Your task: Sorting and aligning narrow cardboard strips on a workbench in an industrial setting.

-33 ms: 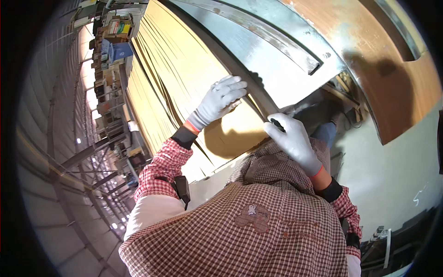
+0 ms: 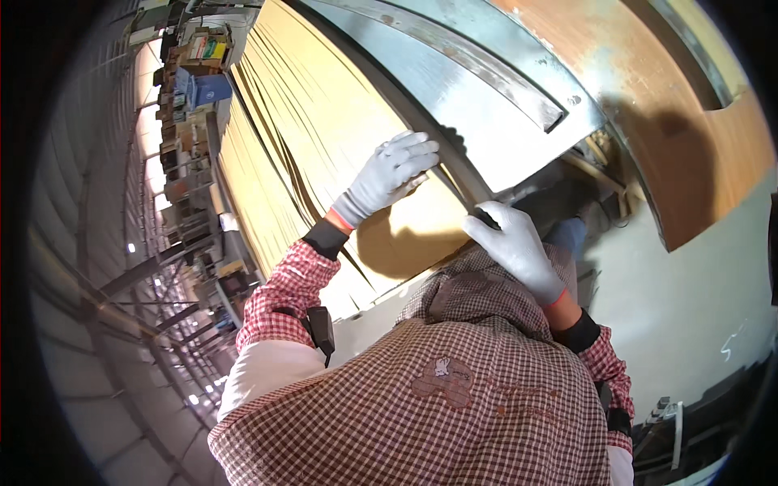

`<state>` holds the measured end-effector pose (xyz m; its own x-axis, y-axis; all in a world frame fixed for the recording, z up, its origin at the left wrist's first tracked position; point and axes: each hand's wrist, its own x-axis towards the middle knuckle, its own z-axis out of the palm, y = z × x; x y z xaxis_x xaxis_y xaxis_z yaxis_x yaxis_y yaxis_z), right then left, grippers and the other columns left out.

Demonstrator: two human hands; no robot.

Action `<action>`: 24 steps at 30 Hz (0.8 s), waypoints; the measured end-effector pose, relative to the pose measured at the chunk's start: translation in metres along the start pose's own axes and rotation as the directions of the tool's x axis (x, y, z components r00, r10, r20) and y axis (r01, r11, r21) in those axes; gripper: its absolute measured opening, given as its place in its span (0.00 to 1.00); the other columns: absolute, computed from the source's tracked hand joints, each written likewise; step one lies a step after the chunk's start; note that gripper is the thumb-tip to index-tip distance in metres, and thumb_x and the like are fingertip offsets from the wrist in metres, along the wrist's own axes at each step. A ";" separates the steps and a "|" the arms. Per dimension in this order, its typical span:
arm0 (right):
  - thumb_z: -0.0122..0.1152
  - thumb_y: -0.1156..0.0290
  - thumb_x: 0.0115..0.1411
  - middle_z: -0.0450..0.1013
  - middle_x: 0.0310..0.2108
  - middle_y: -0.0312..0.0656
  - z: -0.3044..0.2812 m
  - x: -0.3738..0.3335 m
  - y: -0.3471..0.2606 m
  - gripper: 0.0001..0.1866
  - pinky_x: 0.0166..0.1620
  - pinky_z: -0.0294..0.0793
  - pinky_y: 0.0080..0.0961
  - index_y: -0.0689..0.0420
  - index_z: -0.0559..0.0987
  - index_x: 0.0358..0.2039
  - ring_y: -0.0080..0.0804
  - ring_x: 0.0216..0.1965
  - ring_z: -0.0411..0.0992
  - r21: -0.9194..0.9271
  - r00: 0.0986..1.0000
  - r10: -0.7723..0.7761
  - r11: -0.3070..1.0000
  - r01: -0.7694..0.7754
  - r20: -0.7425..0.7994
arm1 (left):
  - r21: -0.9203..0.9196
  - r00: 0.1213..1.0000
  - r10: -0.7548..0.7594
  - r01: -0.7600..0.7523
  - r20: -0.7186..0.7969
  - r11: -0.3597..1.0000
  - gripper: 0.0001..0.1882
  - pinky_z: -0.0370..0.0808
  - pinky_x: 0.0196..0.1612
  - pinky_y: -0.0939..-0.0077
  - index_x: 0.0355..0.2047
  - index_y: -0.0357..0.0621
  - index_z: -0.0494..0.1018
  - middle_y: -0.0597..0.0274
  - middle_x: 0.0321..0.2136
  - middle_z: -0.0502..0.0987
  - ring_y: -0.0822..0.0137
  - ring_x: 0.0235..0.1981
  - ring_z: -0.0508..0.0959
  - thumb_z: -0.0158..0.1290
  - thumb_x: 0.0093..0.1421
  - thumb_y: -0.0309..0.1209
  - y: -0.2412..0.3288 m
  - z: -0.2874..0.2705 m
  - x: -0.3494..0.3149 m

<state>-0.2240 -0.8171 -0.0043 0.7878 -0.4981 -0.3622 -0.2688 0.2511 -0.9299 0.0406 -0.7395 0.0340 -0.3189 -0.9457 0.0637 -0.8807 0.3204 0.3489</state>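
Observation:
My left hand (image 2: 395, 172), in a pale grey glove, bends its fingers over the long right edge of a thin yellow sheet (image 2: 340, 89) on top of a stack. Its thumb is tucked below the fingers. By the stack's near corner is my right hand (image 2: 519, 249), gloved alike. The right thumb points left and its fingers curl inward. Something dark shows between thumb and forefinger; I cannot make out whether it is a held thing or part of the glove. A dark strip (image 2: 421, 125) runs along the sheet's right edge, close to the left fingertips.
Beyond the strip lies a pale blue-grey panel (image 2: 462, 105) with a metal bar (image 2: 519, 89) on it. An orange-brown board (image 2: 689, 170) juts out at the right, above the green-grey floor (image 2: 689, 316). Cluttered shelves (image 2: 190, 121) stand at the far left.
The view has turned slightly, and the background shifts a little to the left. My left hand sits marginally farther right; my right hand keeps nearly the same place and shape.

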 end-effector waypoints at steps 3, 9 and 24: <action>0.65 0.61 0.57 0.75 0.23 0.45 0.015 -0.005 -0.001 0.20 0.31 0.71 0.23 0.68 0.78 0.38 0.24 0.26 0.73 0.020 0.998 0.067 0.998 -0.067 0.002 | -0.027 0.998 -0.016 0.015 -0.058 1.000 0.25 0.69 0.60 0.57 0.52 0.44 0.71 0.54 0.54 0.73 0.49 0.58 0.71 0.62 0.53 0.26 -0.001 0.007 -0.009; 0.63 0.69 0.56 0.70 0.25 0.30 0.027 -0.013 -0.003 0.08 0.29 0.69 0.17 0.60 0.77 0.28 0.18 0.25 0.69 0.359 0.948 0.304 0.899 -0.251 -0.098 | -0.162 0.909 -0.271 0.230 -0.317 0.960 0.16 0.76 0.50 0.59 0.47 0.44 0.74 0.54 0.45 0.79 0.51 0.46 0.79 0.56 0.58 0.30 0.025 -0.012 -0.060; 0.63 0.77 0.56 0.77 0.41 0.40 0.086 -0.030 0.007 0.20 0.31 0.77 0.21 0.64 0.75 0.51 0.27 0.32 0.77 0.482 0.975 0.174 0.872 -0.087 -0.139 | -0.103 0.911 -0.206 0.181 -0.358 0.978 0.12 0.73 0.39 0.59 0.24 0.41 0.68 0.55 0.32 0.72 0.51 0.37 0.72 0.58 0.53 0.35 0.048 0.055 -0.111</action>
<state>-0.2015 -0.7291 0.0052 0.6443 -0.5574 -0.5236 -0.0357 0.6620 -0.7487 0.0145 -0.6158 -0.0073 0.0160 -0.9471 0.3207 -0.8831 0.1371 0.4488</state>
